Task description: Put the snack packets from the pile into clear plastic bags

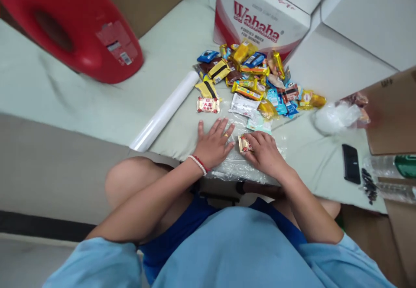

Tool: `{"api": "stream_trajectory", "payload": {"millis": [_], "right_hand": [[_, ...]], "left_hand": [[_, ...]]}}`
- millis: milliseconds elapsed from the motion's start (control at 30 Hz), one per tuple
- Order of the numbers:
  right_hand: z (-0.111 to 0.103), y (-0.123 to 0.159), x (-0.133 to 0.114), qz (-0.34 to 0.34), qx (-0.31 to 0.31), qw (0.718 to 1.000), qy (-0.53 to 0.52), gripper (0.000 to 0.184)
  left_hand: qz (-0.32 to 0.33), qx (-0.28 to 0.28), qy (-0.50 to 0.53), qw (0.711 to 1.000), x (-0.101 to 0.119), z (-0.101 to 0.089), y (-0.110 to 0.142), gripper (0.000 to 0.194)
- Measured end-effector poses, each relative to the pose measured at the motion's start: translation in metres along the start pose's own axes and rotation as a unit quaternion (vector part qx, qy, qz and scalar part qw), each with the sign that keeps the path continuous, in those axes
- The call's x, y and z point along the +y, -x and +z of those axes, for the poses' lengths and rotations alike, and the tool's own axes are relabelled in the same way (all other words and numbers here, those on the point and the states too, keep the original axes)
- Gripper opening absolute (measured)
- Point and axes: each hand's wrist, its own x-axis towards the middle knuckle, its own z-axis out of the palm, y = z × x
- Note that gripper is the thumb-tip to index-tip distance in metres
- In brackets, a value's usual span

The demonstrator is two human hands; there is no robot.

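- The held cream packet (242,144) looked like thin, smooth plastic.
- The clear film (224,173) was plastic — crinkled and glossy.
- The heaped packets (248,91) looked like plastic, shiny and creased.
- The red jug (94,50) was smooth, glossy, hard plastic.
- The white roll (165,111) looked slick — almost mirror-bright.
- The Wahaha box (256,26) was smooth printed cardboard.
- The table covering (175,37) looked matt, like cloth.

The white and red box (261,24) says "Wahaha" in big red letters, with a tiny ® next to it. Under that, small dark letters say "PURIFIED WATER" and "FUN DRINKING". A cream packet (208,105) has red Chinese writing that starts with 大. The label (117,43) on the red jug (82,32) has bars and words too small to read.
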Motion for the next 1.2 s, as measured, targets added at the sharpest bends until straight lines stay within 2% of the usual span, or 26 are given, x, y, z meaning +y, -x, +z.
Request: {"api": "stream_trajectory", "payload": {"millis": [167, 333, 433, 500, 567, 633, 700, 733, 800, 900, 967, 1067, 1200], "right_hand": [[0.001, 0.007, -0.001, 0.040, 0.031, 0.999, -0.002, 0.044], [0.010, 0.016, -0.004, 0.043, 0.039, 0.998, 0.020, 0.054], [0.013, 0.017, -0.004, 0.050, 0.036, 0.998, 0.015, 0.063], [0.010, 0.018, -0.004, 0.053, 0.033, 0.998, 0.000, 0.067], [0.003, 0.023, -0.002, 0.047, 0.043, 0.998, -0.028, 0.071], [-0.004, 0.037, 0.001, 0.029, 0.070, 0.995, -0.070, 0.072], [-0.005, 0.057, 0.003, 0.005, 0.104, 0.989, -0.107, 0.070], [-0.002, 0.069, 0.004, -0.008, 0.115, 0.987, -0.116, 0.069], [0.011, 0.092, 0.006, -0.030, 0.114, 0.987, -0.110, 0.065], [0.033, 0.114, 0.008, -0.033, 0.090, 0.992, -0.077, 0.042], [0.039, 0.118, 0.010, -0.024, 0.093, 0.992, -0.084, 0.028], [0.027, 0.107, 0.012, -0.039, 0.102, 0.982, -0.155, 0.020], [-0.009, 0.076, 0.020, -0.046, 0.114, 0.960, -0.253, 0.023]], "left_hand": [[-0.010, -0.010, -0.025, 1.000, -0.003, 0.003, 0.002, 0.057], [-0.007, 0.010, -0.030, 0.999, -0.001, 0.001, 0.003, 0.061], [0.008, 0.046, -0.041, 0.998, 0.000, -0.005, 0.004, 0.066], [0.044, 0.076, -0.055, 0.995, -0.002, -0.010, 0.006, 0.064], [0.108, 0.091, -0.065, 0.988, -0.005, -0.014, 0.008, 0.056], [0.181, 0.079, -0.065, 0.978, -0.010, -0.016, 0.009, 0.054], [0.217, 0.052, -0.057, 0.973, -0.014, -0.016, 0.009, 0.052], [0.211, 0.041, -0.052, 0.975, -0.015, -0.015, 0.008, 0.049], [0.160, 0.031, -0.042, 0.986, -0.016, -0.014, 0.006, 0.040], [0.066, 0.006, -0.020, 0.998, -0.015, -0.015, 0.002, 0.040], [0.034, -0.020, -0.003, 0.999, -0.015, -0.016, 0.000, 0.044], [0.019, -0.036, 0.002, 0.999, -0.018, -0.017, -0.003, 0.044], [0.022, 0.007, -0.005, 1.000, -0.022, -0.011, -0.007, 0.044]]}}
